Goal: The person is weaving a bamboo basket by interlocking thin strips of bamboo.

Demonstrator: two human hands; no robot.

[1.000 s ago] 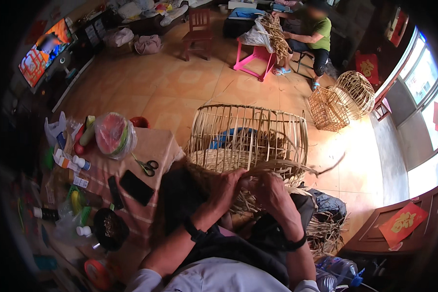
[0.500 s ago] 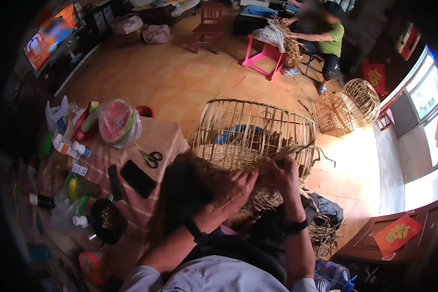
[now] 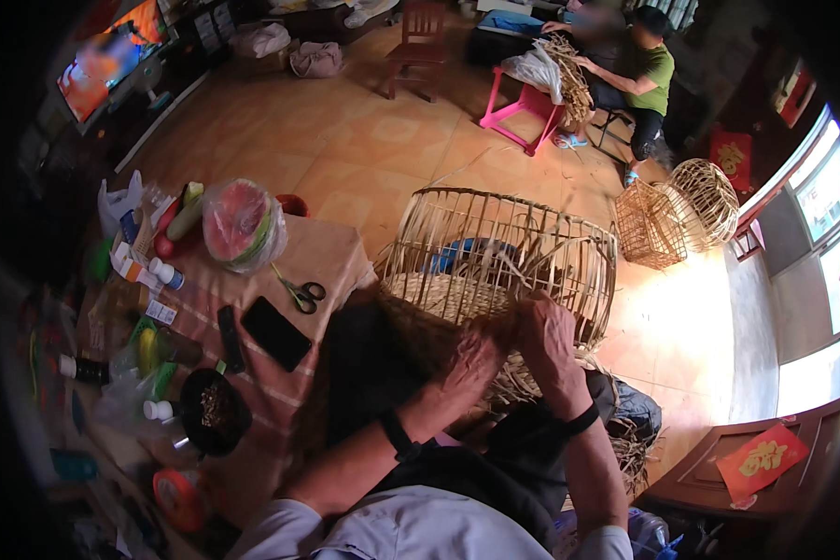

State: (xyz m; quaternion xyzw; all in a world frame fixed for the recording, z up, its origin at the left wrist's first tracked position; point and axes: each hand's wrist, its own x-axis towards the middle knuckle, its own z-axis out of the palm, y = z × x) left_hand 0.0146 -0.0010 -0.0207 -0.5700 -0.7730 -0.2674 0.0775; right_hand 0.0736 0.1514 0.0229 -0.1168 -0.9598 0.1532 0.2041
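At basket [image 3: 443, 293] edge, left hand [image 3: 476, 362], right hand [image 3: 551, 347], floor [image 3: 331, 159] beyond

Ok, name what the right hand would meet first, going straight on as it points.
The right hand would probably meet the basket first, at its openwork side, though depth is unclear.

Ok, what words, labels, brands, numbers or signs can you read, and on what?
I won't copy wording, but writing shows here:
Red sheet on brown wood: one large gold character, clear.
Far red sheet behind the baskets: gold character, smaller.
White card on the table: too small to read.
Screen: blurred, nothing readable.
Basket at the hands: no writing visible.
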